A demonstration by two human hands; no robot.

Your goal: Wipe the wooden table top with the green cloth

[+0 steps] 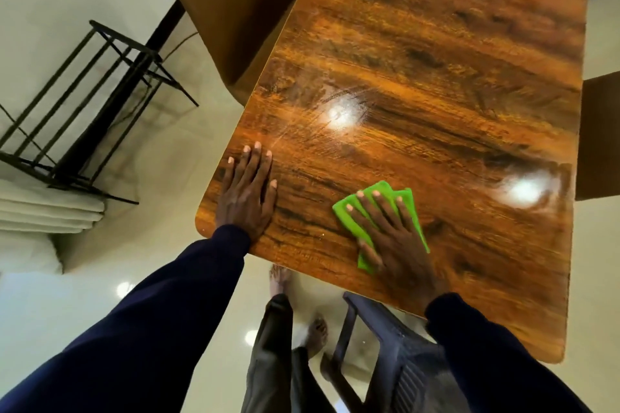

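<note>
Right hand (394, 238), fingers straight and spread, presses soft, light green cloth (349, 218) | left hand (248, 191) flat on worktop (436, 77) | palm pressure suits it.

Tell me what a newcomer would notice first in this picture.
The bright green cloth stands out, pressed flat under the right hand near the table's near edge. The left hand lies flat by the near left corner of the glossy wooden table top, which shows two white light glares.

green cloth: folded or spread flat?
Folded. The green cloth shows stacked layered edges fanning out past the fingertips of the right hand, which presses it flat on the wooden table top.
</note>
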